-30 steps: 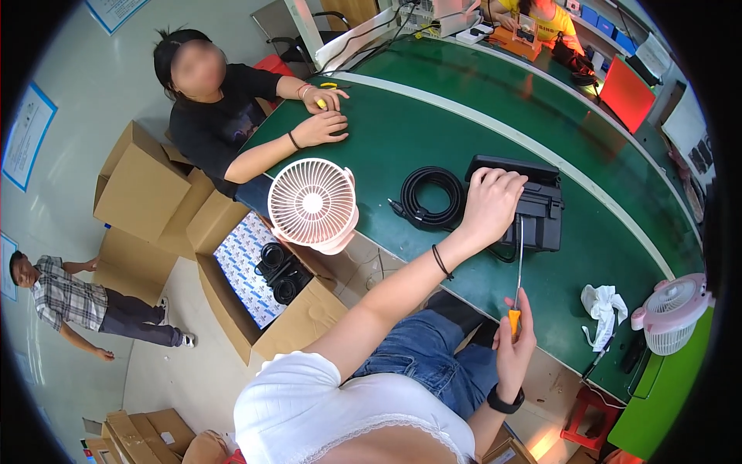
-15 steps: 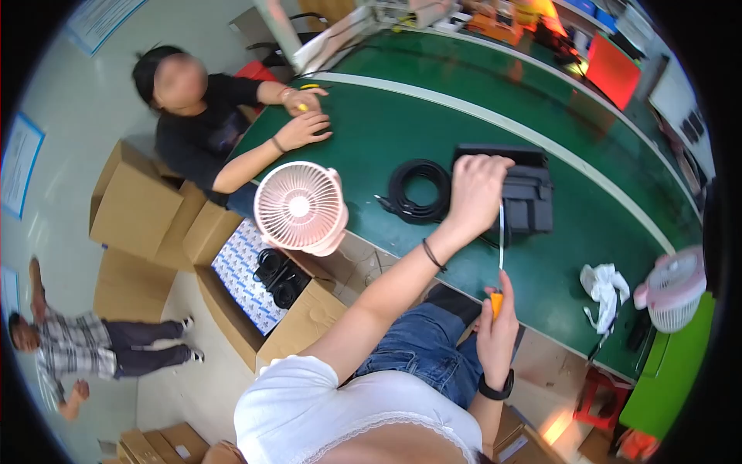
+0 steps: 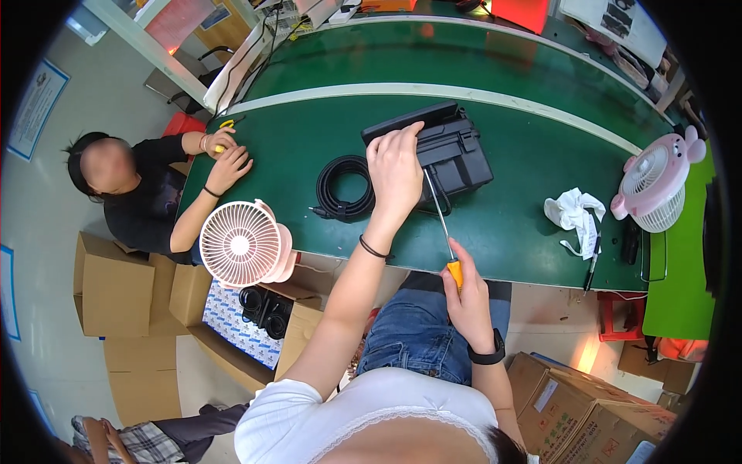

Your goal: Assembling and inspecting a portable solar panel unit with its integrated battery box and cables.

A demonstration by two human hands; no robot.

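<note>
On the green bench top sits a black boxy device (image 3: 457, 158) with a hinged-looking flat panel (image 3: 386, 127) along its far left side. My left hand (image 3: 396, 166) is closed over the near end of that panel, its fingertips on the top edge. In my right hand (image 3: 468, 290) is a screwdriver (image 3: 455, 272) with an orange handle and a long thin shaft. The shaft slants up to the device's near side, just beside my left hand; whether the tip touches cannot be made out. A coil of black cable (image 3: 344, 188) lies left of the device.
A pink fan (image 3: 241, 243) stands at the bench's left edge, near a co-worker (image 3: 139, 182) resting both hands there. Right of the device are a white cloth (image 3: 573, 216), a pen (image 3: 593, 263) and another pink fan (image 3: 657, 185). Below left, an open carton (image 3: 220, 352) holds black cables.
My view has swung right, shifting the bench leftward in the picture. The device looks turned at a different angle. Both hands keep their holds, with the screwdriver still pointing at the device.
</note>
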